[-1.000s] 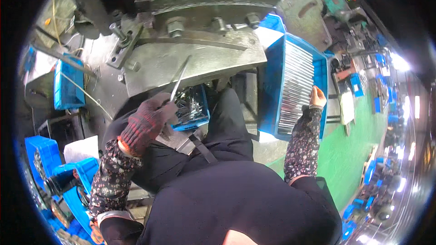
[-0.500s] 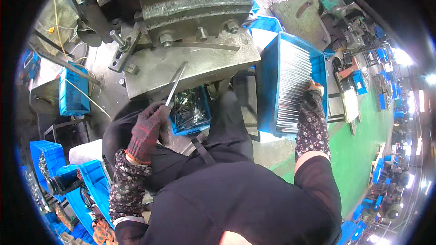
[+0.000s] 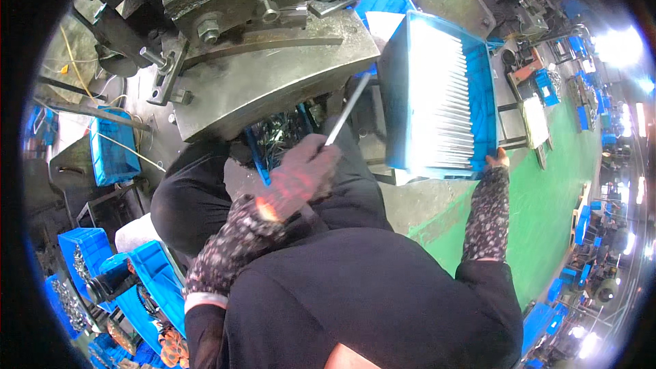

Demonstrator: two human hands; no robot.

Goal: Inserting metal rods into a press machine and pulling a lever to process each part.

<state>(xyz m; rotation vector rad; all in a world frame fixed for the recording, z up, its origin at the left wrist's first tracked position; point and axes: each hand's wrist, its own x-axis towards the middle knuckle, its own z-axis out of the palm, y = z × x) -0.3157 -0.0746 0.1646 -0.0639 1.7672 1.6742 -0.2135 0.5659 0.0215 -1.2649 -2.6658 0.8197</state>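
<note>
My left hand point(image 3: 304, 167), in a dark red and grey knit glove, is closed round one end of a thin metal rod point(image 3: 349, 111). The rod slants up and to the right, above my thigh. My right hand point(image 3: 498, 158) is at the near right corner of a blue crate point(image 3: 486, 106), its fingers curled on the rim. Inside that crate, many bright rods point(image 3: 441, 96) lie side by side in a stack, washed out by glare. Patterned sleeves cover both forearms.
A heavy machine with a thick steel bed point(image 3: 273, 82) and large bolts stands ahead. Beneath its edge is a bin of dark metal pieces point(image 3: 279, 138). Blue bins point(image 3: 154, 266) stand at lower left, another blue crate point(image 3: 115, 147) farther left. Green floor point(image 3: 526, 212) lies to the right.
My left hand has swung right across my lap with the rod. My right hand has moved from the rods to the crate's near right corner. The whole view has shifted.
</note>
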